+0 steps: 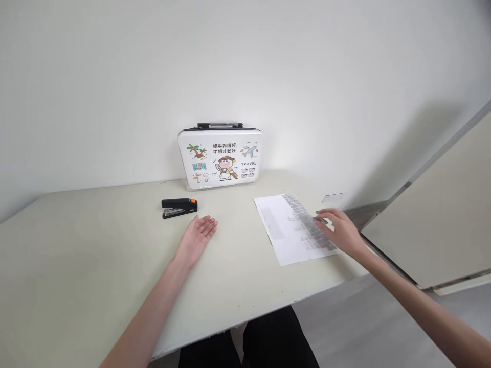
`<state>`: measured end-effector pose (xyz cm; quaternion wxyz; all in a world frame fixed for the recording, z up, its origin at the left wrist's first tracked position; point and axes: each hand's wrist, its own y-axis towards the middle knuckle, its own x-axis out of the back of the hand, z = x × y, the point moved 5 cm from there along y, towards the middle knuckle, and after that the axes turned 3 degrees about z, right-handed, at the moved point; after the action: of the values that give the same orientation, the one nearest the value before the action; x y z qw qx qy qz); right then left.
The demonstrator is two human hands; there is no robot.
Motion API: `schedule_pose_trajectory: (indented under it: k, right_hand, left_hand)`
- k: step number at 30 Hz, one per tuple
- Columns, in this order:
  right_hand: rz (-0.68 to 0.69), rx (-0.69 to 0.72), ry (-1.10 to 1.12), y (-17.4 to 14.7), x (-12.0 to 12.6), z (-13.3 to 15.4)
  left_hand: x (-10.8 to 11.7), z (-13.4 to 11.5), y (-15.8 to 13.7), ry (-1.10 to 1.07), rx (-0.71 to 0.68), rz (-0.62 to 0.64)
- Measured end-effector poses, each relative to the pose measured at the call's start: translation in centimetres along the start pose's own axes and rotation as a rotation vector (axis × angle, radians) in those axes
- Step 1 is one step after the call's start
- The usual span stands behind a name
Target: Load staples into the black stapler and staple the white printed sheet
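Note:
My left hand (197,236) lies open on the pale table (76,255), palm up, fingers pointing towards a black stapler (179,207) with an orange tip a short way beyond it. My right hand (340,231) rests with spread fingers on the right part of a white printed paper sheet (286,227) lying flat near the table's right edge. Neither hand grips anything.
A white carry case (220,157) with cartoon travel pictures and a black handle stands upright against the wall at the back. A small white card (333,198) lies behind the sheet. A door panel (441,220) is at the right; my dark-clad legs show below the table edge.

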<state>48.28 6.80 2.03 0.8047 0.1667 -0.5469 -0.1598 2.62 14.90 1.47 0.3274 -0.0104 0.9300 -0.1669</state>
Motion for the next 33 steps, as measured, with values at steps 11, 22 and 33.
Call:
schedule_pose_trajectory:
  k: [11, 22, 33]
  right_hand:
    - [0.036, -0.245, -0.056, -3.9, -0.3, -6.5]
    - [0.085, -0.409, -0.249, -1.8, -1.5, -5.9]
    - [0.350, -0.241, -0.444, 4.5, -3.8, -5.4]
  left_hand:
    - [-0.5, -0.3, -0.5, 0.059, -0.042, 0.014]
    - [-0.7, -0.2, -0.4, 0.098, -0.054, 0.039]
    - [-0.6, 0.0, -0.1, 0.134, -0.060, 0.049]
